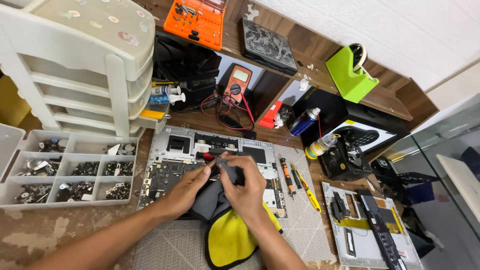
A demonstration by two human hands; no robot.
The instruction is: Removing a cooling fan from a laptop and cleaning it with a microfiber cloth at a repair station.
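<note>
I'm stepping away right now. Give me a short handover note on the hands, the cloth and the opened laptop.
Left hand: fingertips pinch a fold of the grey and yellow cloth.
Right hand: presses cloth, wrapped round a finger, onto the opened laptop.
Laptop lies with its cover off and boards exposed on the grey mat; two screwdrivers lie to its right, a parts tray to its left.
Done: laptop opened. Left: how much is wiped can't be told.

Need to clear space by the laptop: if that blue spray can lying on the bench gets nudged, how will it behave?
The blue spray can lies tilted on its side, so a push across its length would probably roll it. Its smooth metal skin looks slippery. The thin red straw at its nozzle could snag the multimeter leads nearby.
</note>
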